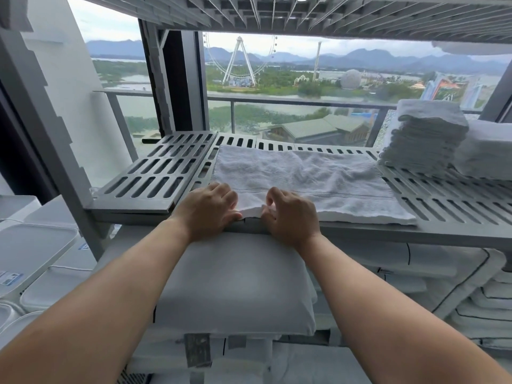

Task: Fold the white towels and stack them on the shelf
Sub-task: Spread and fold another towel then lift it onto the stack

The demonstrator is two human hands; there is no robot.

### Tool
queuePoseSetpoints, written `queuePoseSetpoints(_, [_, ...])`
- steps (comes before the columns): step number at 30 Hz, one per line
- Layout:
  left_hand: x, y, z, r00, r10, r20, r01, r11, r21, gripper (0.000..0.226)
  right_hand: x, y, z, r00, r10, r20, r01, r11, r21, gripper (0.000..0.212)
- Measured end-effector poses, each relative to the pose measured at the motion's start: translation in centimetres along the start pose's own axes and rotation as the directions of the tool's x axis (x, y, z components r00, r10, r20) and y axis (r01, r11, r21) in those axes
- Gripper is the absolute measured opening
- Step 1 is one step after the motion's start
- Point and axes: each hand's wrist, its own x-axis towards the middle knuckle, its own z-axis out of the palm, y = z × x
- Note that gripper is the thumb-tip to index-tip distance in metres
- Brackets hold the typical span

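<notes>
L hand, R hand: 1 towel.

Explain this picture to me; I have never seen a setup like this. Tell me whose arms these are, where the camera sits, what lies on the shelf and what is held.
There is no machine here. The arms belong to a person, and the single camera is worn on their head, looking forward and down. The left hand and right hand both grip the near edge of a white towel lying on the slotted grey shelf. Further right on the same shelf stands a stack of folded towels, with another white pile beside it. A white pillow sits below the shelf.
</notes>
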Motion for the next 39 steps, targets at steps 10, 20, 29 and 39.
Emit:
queuePoseSetpoints(10, [1.2,-0.2,0.5,0.979,-0.171,0.112,0.197,0.935,-0.293,0.022,0.8,2.7,-0.2,0.980,0.191,0.063,-0.182,0.976,-0.121,0.031])
queuePoseSetpoints(20, [2.9,-1.5,0.3,0.947,-0.138,0.290,0.237,0.909,-0.344,0.027,0.6,2.5,0.0,0.983,0.169,0.066,-0.152,0.966,-0.208,0.051])
queuePoseSetpoints(29, [6.1,-1.1,1.0,0.959,-0.183,0.215,0.230,0.948,-0.220,0.061,4.4,2.9,-2.0,0.824,0.291,0.486,-0.242,0.957,-0.163,0.029])
queuePoseSetpoints(39, [11.6,0.1,4.4,0.907,-0.231,0.351,0.369,0.838,-0.402,0.044,6.9,3.9,-1.6,0.779,0.299,0.551,-0.277,0.953,-0.126,0.050])
